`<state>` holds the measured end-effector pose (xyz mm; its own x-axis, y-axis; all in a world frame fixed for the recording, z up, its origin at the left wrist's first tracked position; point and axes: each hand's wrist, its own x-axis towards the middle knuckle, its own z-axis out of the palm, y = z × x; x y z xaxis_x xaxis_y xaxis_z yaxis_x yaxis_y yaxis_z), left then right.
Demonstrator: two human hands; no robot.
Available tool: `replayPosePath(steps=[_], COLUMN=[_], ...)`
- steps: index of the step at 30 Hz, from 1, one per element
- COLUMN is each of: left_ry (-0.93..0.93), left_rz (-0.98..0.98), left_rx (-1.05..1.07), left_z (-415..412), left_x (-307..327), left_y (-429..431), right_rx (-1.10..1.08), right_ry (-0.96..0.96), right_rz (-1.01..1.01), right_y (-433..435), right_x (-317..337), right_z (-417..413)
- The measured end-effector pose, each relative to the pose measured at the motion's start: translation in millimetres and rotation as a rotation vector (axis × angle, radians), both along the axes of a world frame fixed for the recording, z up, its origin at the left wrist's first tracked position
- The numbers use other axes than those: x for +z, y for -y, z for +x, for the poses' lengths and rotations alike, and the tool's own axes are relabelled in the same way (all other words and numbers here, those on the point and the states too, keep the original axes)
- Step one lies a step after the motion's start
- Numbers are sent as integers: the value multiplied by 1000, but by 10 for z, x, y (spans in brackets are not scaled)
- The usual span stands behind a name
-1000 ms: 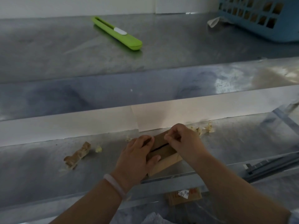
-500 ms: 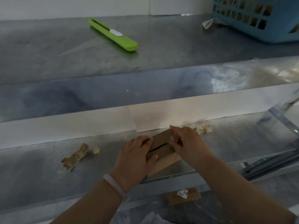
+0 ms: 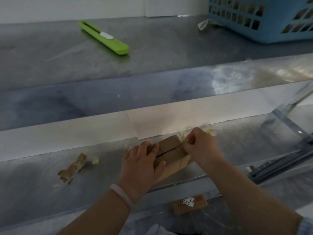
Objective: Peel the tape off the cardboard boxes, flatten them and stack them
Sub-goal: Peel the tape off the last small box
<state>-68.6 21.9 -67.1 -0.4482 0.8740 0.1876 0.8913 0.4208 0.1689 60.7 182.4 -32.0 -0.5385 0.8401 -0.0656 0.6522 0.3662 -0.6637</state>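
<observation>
Sliding off the top of the cardboard box (image 3: pixel 171 150), the right hand (image 3: pixel 202 147) now sits at the box's right end, where half a second ago it lay flat across the lid. Its fingertips (image 3: pixel 189 141) are clenched in a tight pinch against that right edge, though blur hides whether a strip of tape lies between them. The left hand (image 3: pixel 140 164) has stayed put and grips the box's left end, with its fingers (image 3: pixel 153 148) curled over the top and its thumb pressed against the near side. The box lies on the metal shelf (image 3: pixel 237 150), tilted, between the two sets of fingers, its dark lid seam running from the left fingers toward the right ones. A pale bracelet (image 3: pixel 122 195) circles the left wrist. To the left of the left fingers, well apart, lie a crumpled tape strip (image 3: pixel 72 167) and a small yellowish scrap (image 3: pixel 95 161), both unmoved. More scraps (image 3: pixel 210 131) sit just beyond the right fingers. Far beyond both hands, on the upper surface, lie a green cutter (image 3: pixel 104 38) and a blue basket (image 3: pixel 264 21). Below the right wrist, on a lower level, a labelled cardboard piece (image 3: pixel 188 204) lies flat.
</observation>
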Motion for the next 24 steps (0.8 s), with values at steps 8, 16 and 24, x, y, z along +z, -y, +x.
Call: replayPosePath(steps=[8,16,24], left_ry=[-8,37,50], left_rz=[-38,-69,0], left_rx=[-22,-19,-42], left_z=[-36,-36,85], left_x=[13,52,2], left_y=[12,-29,-174], right_rx=[-343,-318,76], right_ry=[-381,-641,102], right_rz=[-528,-845,117], right_y=[-104,-109,169], right_x=[-243,-106,-73], right_z=[14,147,164])
